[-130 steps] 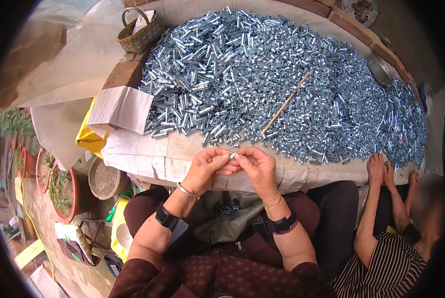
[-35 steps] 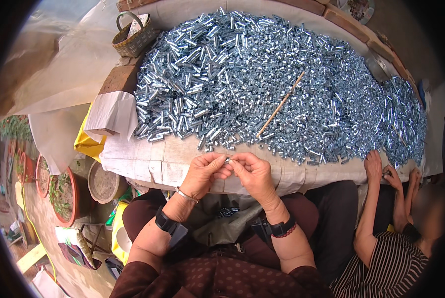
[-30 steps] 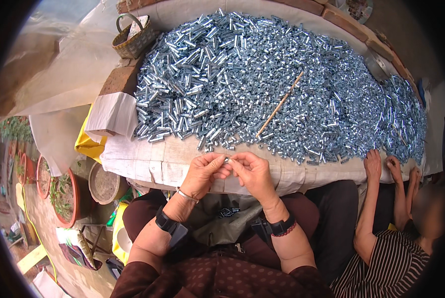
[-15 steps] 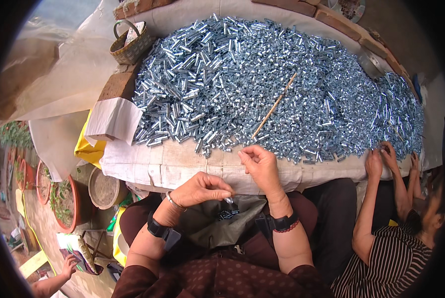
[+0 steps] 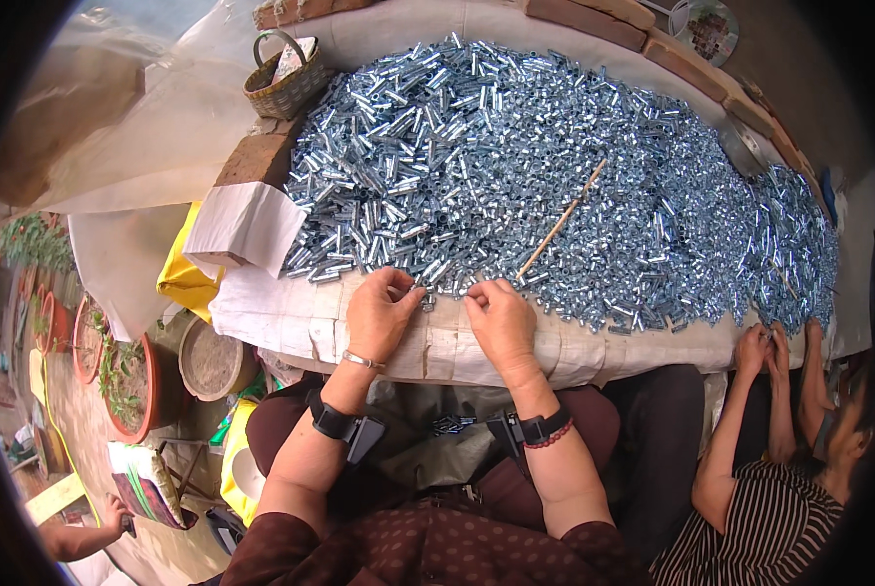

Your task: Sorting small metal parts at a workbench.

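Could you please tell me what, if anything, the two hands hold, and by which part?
It cannot be told: the left hand and right hand are by the near edge of the metal pieces, but any grip is hidden.

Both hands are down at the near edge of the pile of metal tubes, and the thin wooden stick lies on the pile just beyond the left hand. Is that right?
Not quite: the thin wooden stick lies just beyond the right hand, not the left hand, as the head view shows. Both hands are at the near edge of the pile of metal tubes.
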Available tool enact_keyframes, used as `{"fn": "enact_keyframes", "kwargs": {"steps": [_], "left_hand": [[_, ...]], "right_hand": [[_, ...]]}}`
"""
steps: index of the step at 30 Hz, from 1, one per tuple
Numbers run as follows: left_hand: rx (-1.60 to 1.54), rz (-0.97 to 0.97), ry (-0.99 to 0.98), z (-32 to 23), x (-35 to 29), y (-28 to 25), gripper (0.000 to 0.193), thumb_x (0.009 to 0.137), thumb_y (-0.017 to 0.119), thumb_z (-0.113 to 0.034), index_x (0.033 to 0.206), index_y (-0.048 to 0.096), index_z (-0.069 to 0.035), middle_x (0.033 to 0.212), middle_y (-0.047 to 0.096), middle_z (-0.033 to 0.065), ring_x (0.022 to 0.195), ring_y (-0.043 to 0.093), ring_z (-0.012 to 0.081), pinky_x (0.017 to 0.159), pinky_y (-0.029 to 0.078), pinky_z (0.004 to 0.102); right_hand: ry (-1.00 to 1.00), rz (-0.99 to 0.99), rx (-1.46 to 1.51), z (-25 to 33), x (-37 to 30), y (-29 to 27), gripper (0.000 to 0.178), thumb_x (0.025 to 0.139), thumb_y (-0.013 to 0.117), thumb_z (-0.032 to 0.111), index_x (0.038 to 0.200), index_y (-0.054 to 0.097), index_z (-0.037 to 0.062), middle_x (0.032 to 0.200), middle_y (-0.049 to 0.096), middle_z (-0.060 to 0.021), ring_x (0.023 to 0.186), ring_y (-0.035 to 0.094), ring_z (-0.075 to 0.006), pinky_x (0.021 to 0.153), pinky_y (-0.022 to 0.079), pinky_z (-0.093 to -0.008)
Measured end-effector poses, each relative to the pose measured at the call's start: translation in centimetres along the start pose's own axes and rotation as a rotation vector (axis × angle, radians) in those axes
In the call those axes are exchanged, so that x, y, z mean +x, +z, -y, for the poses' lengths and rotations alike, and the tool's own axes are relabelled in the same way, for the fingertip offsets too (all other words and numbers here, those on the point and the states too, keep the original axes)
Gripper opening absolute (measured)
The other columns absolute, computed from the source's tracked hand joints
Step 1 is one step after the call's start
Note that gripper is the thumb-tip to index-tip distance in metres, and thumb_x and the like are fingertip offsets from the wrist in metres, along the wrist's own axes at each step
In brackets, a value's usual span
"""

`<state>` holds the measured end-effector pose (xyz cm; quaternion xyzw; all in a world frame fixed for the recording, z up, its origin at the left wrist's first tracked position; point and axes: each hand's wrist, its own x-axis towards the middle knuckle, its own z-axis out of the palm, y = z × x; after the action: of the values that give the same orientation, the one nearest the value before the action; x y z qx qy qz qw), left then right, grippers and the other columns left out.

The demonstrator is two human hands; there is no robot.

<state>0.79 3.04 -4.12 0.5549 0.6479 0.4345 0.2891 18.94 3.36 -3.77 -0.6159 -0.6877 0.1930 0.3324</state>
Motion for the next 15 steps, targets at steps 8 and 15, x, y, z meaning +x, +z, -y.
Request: {"fn": "enact_keyframes", "kwargs": {"steps": [8, 15], "left_hand": [[0.096, 0.046, 0.039, 0.2, -0.1, -0.2, 0.017, 0.078, 0.069, -0.01, 0.09, 0.063, -0.001, 0.077, 0.064, 0.0042, 0.069, 0.058, 0.0098, 0.061, 0.046, 0.0244], [-0.636, 0.16, -0.197, -0.4, -0.7, -0.2, 0.024, 0.086, 0.064, -0.011, 0.106, 0.056, -0.002, 0.083, 0.066, 0.004, 0.074, 0.059, 0.0083, 0.06, 0.046, 0.0216]], "right_hand": [[-0.034, 0.008, 0.007, 0.4, 0.1, 0.2, 0.008, 0.076, 0.068, 0.016, 0.079, 0.066, 0.0083, 0.076, 0.062, -0.0038, 0.066, 0.062, -0.0227, 0.06, 0.048, -0.034], [-0.032, 0.005, 0.07, 0.5, 0.3, 1.3, 0.007, 0.077, 0.065, 0.017, 0.077, 0.063, 0.0106, 0.076, 0.061, -0.0051, 0.067, 0.061, -0.0275, 0.058, 0.048, -0.039]]}}
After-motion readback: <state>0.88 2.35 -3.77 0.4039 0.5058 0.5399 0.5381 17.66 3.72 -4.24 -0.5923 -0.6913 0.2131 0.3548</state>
